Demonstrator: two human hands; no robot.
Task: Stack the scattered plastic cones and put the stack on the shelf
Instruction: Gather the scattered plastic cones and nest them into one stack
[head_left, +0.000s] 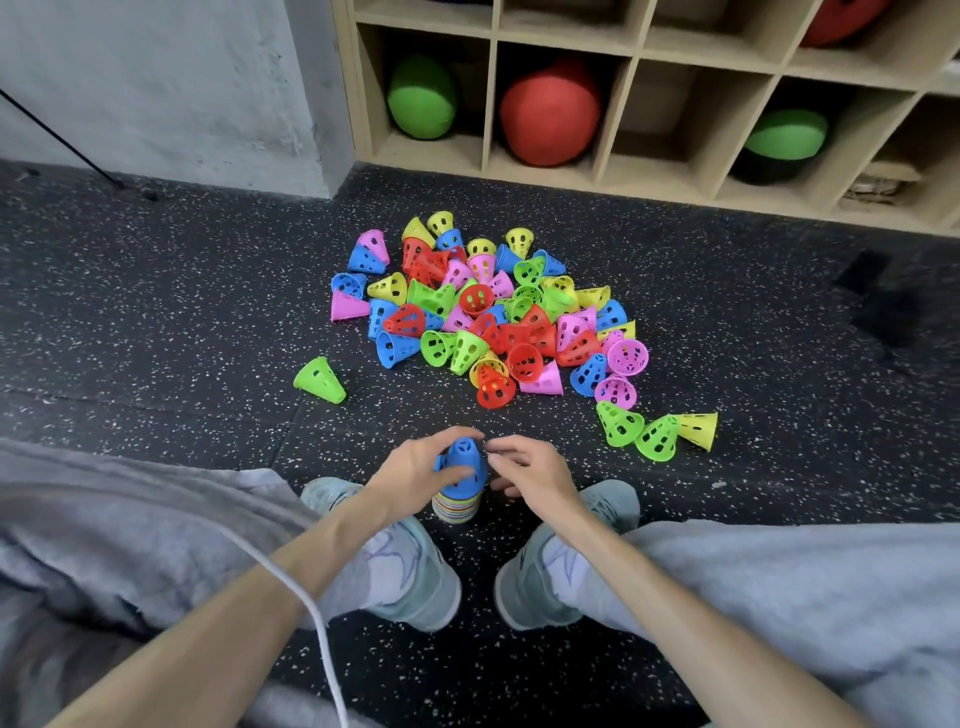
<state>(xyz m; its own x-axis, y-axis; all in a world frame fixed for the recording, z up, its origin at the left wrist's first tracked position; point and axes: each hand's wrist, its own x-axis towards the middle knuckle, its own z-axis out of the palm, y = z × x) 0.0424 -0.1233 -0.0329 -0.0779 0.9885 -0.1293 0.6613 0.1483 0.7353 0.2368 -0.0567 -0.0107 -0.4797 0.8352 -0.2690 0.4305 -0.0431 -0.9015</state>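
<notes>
Blue perforated plastic cone (462, 464) gripped by left hand (415, 467) atop striped stack (456, 506)
Right hand (530, 467) is held beside it, fingers loosely curled, nothing held

The person wears loose grey trousers (130, 525) and pale teal sneakers (415, 582) with light laces; both forearms are bare, and a white cable (311, 613) crosses the left one.

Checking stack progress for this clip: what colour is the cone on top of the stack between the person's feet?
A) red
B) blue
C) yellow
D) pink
B: the top cone on the stack is blue, with the left hand gripping it.
</notes>
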